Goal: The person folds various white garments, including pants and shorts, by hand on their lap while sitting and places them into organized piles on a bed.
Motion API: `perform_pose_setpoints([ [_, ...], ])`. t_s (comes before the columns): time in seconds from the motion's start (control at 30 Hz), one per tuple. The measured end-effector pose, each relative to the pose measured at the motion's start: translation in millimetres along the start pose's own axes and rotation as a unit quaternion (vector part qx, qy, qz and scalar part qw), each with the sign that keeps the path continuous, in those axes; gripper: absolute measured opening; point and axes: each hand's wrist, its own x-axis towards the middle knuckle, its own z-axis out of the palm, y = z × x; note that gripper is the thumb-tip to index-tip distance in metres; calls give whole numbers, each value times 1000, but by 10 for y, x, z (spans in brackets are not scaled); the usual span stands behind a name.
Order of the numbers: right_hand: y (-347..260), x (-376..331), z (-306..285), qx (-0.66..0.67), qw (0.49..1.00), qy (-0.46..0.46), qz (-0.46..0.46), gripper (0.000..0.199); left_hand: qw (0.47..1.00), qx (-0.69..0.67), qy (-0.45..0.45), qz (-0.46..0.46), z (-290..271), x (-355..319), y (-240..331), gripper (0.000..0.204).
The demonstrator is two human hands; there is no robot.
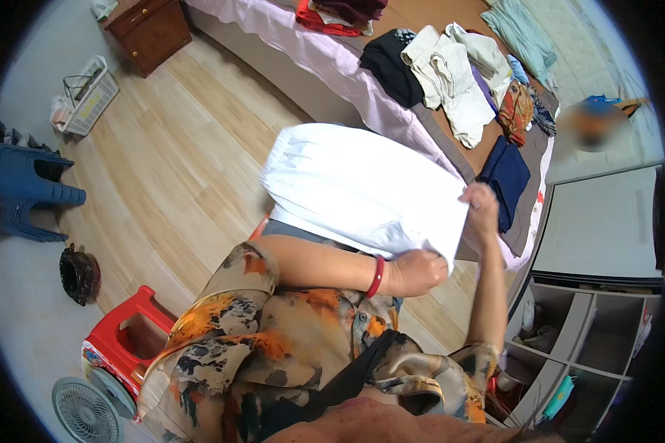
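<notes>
White elastic-edged garment [362, 184] spans the middle of the view, its gathered end towards 10 o'clock and held by neither hand. At its 3 o'clock edge, the left hand [417, 273] has its fingers curled tightly on the near corner; the right hand [482, 208] has its fingers clamped on the far one. Uneven pull between them could skew or crease the cloth — and the loose end might slip floorward. A careless right-hand swing could disturb the folded navy garment [505, 177] on the bed [421, 11], past 2 o'clock.
</notes>
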Motion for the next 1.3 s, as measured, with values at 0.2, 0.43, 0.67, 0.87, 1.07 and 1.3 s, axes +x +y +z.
perform_pose_setpoints([
  [0.2, 233, -723, 848, 119, 970, 64, 201, 18, 930, -148, -325, -85, 346, -140, -160, 9],
  [0.43, 172, -1137, 1146, 470, 682, 122, 547, 33, 998, -35, -37, -33, -475, -513, -705, 33],
  [0.67, -696, -1164, 1169, 482, 672, 32, 561, 52, 940, 125, 11, -318, -1520, -1541, -1687, 65],
  [0.87, -390, -969, 826, 382, 803, 148, 434, 42, 903, -23, 72, -422, -1401, -1730, -1571, 73],
  [1.07, -704, -827, 732, 25, 984, -35, 172, 32, 926, 169, -20, -338, -1426, -1586, -1208, 73],
  [1.3, -1226, -1165, 720, 81, 981, -170, 50, 21, 946, 169, -15, -277, -1442, -1799, -882, 46],
])
